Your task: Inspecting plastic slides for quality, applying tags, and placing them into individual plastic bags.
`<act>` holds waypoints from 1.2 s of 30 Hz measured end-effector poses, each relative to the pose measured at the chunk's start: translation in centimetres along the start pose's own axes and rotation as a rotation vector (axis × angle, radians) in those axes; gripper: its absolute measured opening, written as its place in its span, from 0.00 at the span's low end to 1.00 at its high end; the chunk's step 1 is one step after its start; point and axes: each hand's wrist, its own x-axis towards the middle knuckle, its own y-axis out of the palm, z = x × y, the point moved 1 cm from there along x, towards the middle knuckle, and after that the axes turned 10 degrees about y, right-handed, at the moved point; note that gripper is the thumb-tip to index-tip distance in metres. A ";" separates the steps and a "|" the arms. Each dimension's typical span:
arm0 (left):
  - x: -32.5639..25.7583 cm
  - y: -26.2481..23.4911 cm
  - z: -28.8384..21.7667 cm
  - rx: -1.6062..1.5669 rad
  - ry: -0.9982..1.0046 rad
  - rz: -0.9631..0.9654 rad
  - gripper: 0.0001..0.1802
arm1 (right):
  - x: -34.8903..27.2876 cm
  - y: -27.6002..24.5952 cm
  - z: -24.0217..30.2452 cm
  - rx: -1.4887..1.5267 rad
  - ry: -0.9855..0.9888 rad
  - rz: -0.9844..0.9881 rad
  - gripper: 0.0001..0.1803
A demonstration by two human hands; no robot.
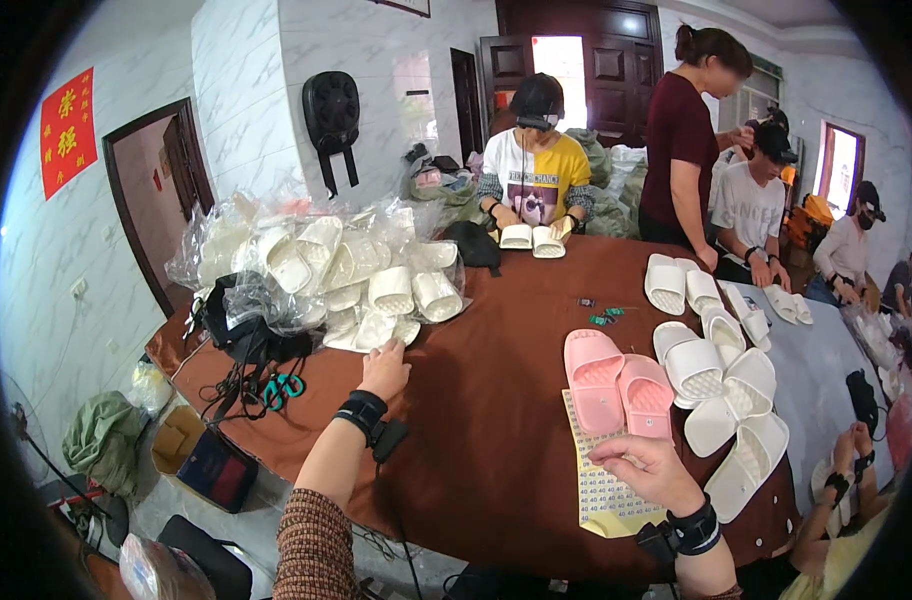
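My left hand (385,368) reaches out to the foot of a pile of white slippers in clear plastic bags (346,272) and touches a bagged slipper at its edge; I cannot see a grip. My right hand (648,466) rests on a yellowish sheet of small stickers (598,478) lying on the brown tablecloth (496,400), fingers pinched at the sheet. A pair of pink slippers (616,385) lies just beyond that hand. Both wrists wear black straps.
Several loose white slippers (721,385) lie to the right. Green-handled scissors (283,388) and black cables sit at the left table edge. Other people sit and stand across the table, one holding a white pair (532,238). A cardboard box (201,455) stands on the floor.
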 end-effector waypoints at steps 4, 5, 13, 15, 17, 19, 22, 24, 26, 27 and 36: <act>0.1 1.1 0.6 0.079 0.044 0.000 0.27 | 0.3 0.2 -2.3 0.179 0.124 -0.046 0.09; 0.2 1.6 0.8 0.079 0.042 -0.002 0.27 | 0.2 0.3 -2.9 0.178 0.122 -0.044 0.09; 2.3 3.6 1.9 0.487 0.163 -0.147 0.12 | -0.3 0.6 -5.1 0.340 0.345 -0.119 0.09; 2.9 3.9 1.9 0.541 0.214 -0.171 0.08 | -0.4 0.6 -5.1 0.331 0.364 -0.130 0.09; 3.2 4.2 1.7 0.684 0.198 -0.121 0.08 | -0.4 0.6 -5.2 0.367 0.350 -0.151 0.08; 2.9 3.9 1.3 0.739 0.205 -0.091 0.08 | -0.3 0.6 -5.2 0.361 0.354 -0.157 0.08; 1.3 2.1 -0.5 0.773 0.339 -0.104 0.06 | -0.2 0.4 -4.9 0.363 0.350 -0.161 0.08; 0.0 0.2 -4.0 0.723 0.473 -0.141 0.05 | -0.2 0.3 -4.9 0.370 0.356 -0.162 0.08; -1.3 -1.5 -6.2 0.614 0.488 -0.100 0.05 | -0.3 0.3 -4.7 0.339 0.342 -0.169 0.07; -1.9 -2.2 -6.9 0.595 0.496 -0.100 0.05 | -0.4 0.3 -4.7 0.341 0.346 -0.164 0.07; -6.2 -6.9 -12.8 0.403 0.637 -0.097 0.06 | -0.5 0.8 -4.7 0.332 0.348 -0.177 0.07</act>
